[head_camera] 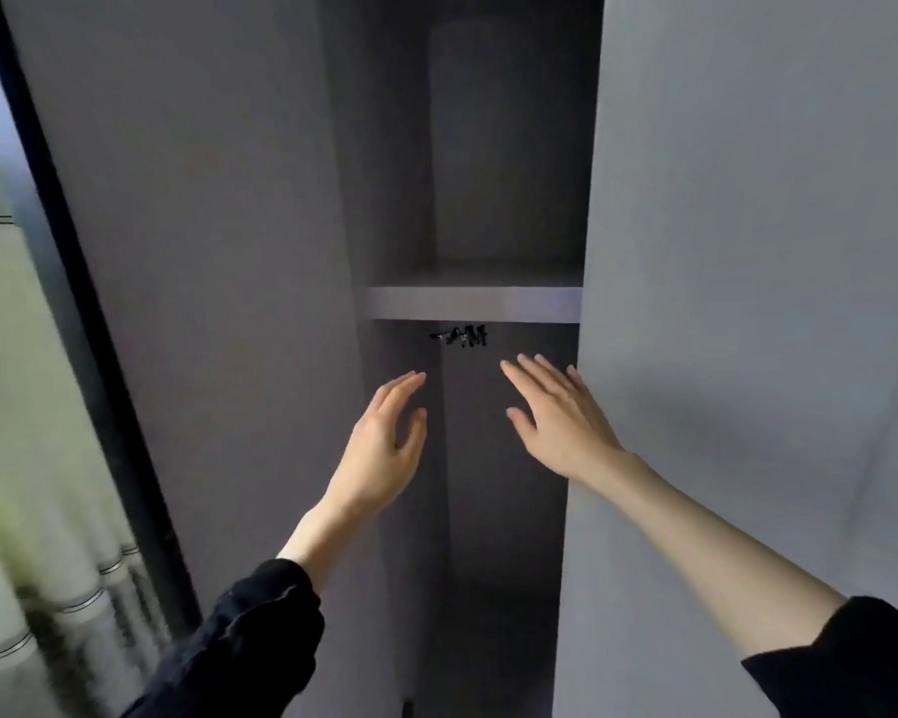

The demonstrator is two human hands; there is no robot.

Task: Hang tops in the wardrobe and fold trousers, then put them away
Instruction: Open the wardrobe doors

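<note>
Both hands, left [384,437] and right [556,417], reach empty with fingers spread toward hangers [462,336] just above, the right nearer, under the wardrobe [488,147] shelf [473,303].

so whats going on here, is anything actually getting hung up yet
Not yet. A person reaches both bare hands into an open wardrobe, left hand and right hand open and holding nothing. Just below the shelf sits a small cluster of dark hangers, which the hands reach toward. No tops or trousers are in view.
</note>
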